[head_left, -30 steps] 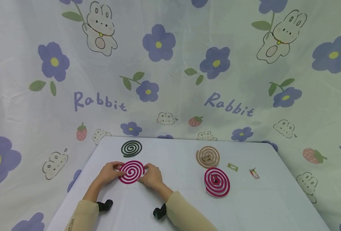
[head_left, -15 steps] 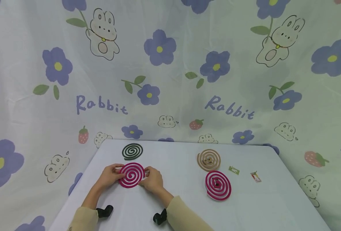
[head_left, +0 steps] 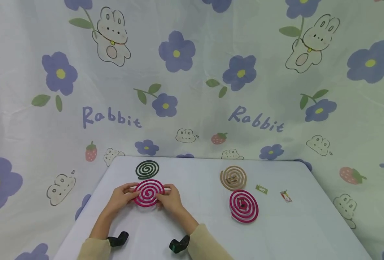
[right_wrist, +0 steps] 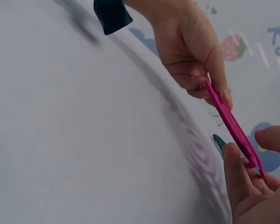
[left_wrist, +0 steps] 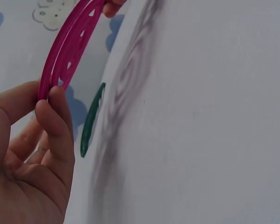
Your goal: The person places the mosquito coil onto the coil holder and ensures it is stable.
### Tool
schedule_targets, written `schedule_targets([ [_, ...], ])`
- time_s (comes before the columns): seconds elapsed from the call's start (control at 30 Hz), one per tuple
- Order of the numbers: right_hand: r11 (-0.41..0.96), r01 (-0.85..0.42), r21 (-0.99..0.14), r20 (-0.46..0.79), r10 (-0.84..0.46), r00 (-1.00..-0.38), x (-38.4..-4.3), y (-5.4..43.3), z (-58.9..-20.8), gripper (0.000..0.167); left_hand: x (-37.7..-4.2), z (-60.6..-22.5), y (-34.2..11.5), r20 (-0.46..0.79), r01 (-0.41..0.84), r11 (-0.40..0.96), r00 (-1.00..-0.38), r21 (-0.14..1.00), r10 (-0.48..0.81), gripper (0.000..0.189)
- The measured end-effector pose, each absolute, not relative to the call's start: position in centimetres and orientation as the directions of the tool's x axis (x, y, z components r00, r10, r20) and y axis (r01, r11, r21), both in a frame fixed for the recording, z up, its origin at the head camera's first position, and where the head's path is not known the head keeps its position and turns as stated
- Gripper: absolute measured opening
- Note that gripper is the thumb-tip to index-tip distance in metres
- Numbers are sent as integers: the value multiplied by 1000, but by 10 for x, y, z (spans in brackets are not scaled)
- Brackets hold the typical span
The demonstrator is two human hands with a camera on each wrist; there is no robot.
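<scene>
Both hands hold a pink mosquito coil [head_left: 149, 193] up above the white table, its shadow falling on the tabletop in the wrist views. My left hand [head_left: 122, 198] pinches the left edge between thumb and fingers, as the left wrist view shows of the left hand [left_wrist: 35, 154] up close. At the opposite edge, my right hand [head_left: 171, 198] has its thumb over the coil's face and fingers behind it. Seen edge-on, the pink coil [right_wrist: 233, 128] runs between the two hands. A dark green mosquito coil [head_left: 147, 169] lies flat just behind.
On the right lie a tan coil [head_left: 233, 178] and another pink coil [head_left: 243, 206], each with something small at its centre. Beside them are a small green flat piece [head_left: 261, 189] and a red-and-white one [head_left: 286, 196]. A patterned curtain [head_left: 192, 90] hangs behind the table [head_left: 292, 231].
The pink coil has tilted and risen slightly, with a shadow gap now below it. My right thumb has shifted from its lower right edge onto its face. The head view has shifted slightly.
</scene>
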State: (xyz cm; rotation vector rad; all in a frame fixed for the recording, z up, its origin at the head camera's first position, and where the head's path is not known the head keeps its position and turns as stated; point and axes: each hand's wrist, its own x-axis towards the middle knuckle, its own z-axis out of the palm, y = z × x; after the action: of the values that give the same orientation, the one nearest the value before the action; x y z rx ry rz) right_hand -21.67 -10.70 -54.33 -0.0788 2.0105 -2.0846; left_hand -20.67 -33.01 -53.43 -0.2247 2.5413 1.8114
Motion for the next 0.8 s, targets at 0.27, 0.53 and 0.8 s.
schedule_targets([
  [0.27,-140,151,-979,-127,-167,-978,-219,-92,-519,39,-202,-522,-307,-112,-139,205,-984,969,-139,57],
  [0.53,-189,158,-969,-133,-136,-982,-221,-75,-509,39,-197,-515,-282,-88,-100,80,-985,992,-146,56],
  [0.8,-179,141,-974,-120,-124,-985,-221,-57,-502,39,-197,-509,-263,-83,-80,-30,-988,996,-132,54],
])
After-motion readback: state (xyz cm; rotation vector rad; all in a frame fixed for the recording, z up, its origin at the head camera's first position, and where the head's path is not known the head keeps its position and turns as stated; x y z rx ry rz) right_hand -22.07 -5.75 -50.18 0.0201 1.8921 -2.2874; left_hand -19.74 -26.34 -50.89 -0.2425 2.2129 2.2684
